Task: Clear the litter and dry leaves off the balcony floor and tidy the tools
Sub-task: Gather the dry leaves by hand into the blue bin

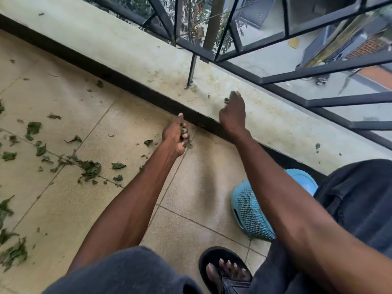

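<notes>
The person is crouching by the ledge (131, 49). The left hand (175, 136) is keeping its grip curled around gathered leaf bits, storing them, while the right hand (232, 112) is pinching a scrap off the ledge. Many leaves (90, 169) are lying on the floor (63, 209), left.

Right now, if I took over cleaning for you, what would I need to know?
Left hand: gripping a fistful of leaf bits near the black skirting.
Right hand: pinching a bit of litter on the ledge.
Blue basket: on the floor under the right arm.
Done: tiles near the basket look clean.
Left: loose leaves scattered over the floor's left side; small specks on the ledge.
</notes>
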`<state>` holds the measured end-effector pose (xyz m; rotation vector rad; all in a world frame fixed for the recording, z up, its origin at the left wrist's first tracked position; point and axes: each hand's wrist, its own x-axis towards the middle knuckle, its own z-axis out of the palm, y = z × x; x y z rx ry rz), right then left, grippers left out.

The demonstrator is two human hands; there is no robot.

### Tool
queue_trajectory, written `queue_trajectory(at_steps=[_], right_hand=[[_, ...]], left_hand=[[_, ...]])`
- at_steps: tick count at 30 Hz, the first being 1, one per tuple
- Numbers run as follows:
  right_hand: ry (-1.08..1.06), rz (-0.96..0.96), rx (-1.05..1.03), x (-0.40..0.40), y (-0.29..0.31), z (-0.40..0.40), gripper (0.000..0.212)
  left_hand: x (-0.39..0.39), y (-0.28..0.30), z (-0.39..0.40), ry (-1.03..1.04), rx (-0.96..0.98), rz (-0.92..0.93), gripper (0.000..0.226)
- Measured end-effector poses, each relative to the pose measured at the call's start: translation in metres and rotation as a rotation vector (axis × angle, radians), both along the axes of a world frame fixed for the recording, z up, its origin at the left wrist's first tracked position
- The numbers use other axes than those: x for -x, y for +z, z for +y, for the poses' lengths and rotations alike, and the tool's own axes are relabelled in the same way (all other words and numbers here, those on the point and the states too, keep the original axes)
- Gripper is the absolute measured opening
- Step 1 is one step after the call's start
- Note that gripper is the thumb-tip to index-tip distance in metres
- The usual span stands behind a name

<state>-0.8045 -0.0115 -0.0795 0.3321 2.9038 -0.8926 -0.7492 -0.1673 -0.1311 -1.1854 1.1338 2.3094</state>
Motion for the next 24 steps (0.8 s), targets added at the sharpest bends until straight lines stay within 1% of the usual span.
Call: queue_trajectory(at_steps=[1, 2, 4, 6, 8, 10, 12, 15, 16, 18, 19, 20, 21, 22, 23, 24], right_hand=[[0.065, -0.048, -0.070, 0.005, -0.007, 0.002, 0.064], [0.117, -0.065, -0.137, 0.007, -0.014, 0.001, 0.062], [0.179, 0.015, -0.220, 0.003, -0.023, -0.004, 0.045], [0.211, 0.101, -0.237, -0.008, -0.023, -0.010, 0.032], [0.285, 0.184, -0.219, -0.019, -0.022, -0.019, 0.029], [0.301, 0.203, -0.018, -0.029, -0.015, -0.039, 0.029], [0.321, 0.151, 0.164, -0.045, -0.009, -0.069, 0.028], [0.378, 0.056, 0.269, -0.076, -0.010, -0.115, 0.027], [0.418, 0.034, 0.284, -0.084, -0.010, -0.127, 0.025], [0.596, -0.068, 0.188, -0.089, -0.008, -0.143, 0.027], [0.716, -0.166, 0.144, -0.087, -0.005, -0.148, 0.029], [0.791, -0.265, 0.175, -0.083, -0.004, -0.150, 0.032], [0.779, -0.338, 0.290, -0.078, 0.000, -0.152, 0.035], [0.674, -0.357, 0.435, -0.071, 0.000, -0.152, 0.035], [0.534, -0.311, 0.526, -0.064, -0.002, -0.150, 0.032], [0.453, -0.238, 0.507, -0.057, -0.009, -0.149, 0.028]], left_hand=[[0.000, -0.001, 0.001, 0.000, -0.002, -0.006, 0.034], [0.000, 0.000, 0.003, -0.003, -0.007, -0.009, 0.034], [-0.001, 0.000, 0.005, -0.010, -0.017, -0.013, 0.035], [-0.005, -0.002, 0.007, -0.020, -0.029, -0.004, 0.035], [-0.009, 0.000, 0.004, -0.016, -0.037, 0.013, 0.033], [-0.014, 0.003, -0.004, -0.001, -0.026, 0.030, 0.032], [-0.020, 0.002, -0.018, 0.030, 0.000, 0.043, 0.034], [-0.035, -0.004, -0.044, 0.078, -0.022, 0.062, 0.037], [-0.041, -0.004, -0.053, 0.098, -0.021, 0.047, 0.038], [-0.052, -0.005, -0.071, 0.166, -0.004, 0.009, 0.036], [-0.058, -0.007, -0.080, 0.206, 0.025, -0.010, 0.032], [-0.064, -0.009, -0.089, 0.242, 0.062, -0.029, 0.028], [-0.070, -0.009, -0.097, 0.282, 0.080, -0.043, 0.027], [-0.075, -0.010, -0.105, 0.313, 0.081, -0.057, 0.029], [-0.079, -0.013, -0.112, 0.348, 0.067, -0.065, 0.030], [-0.083, -0.013, -0.120, 0.390, 0.046, -0.060, 0.031]])
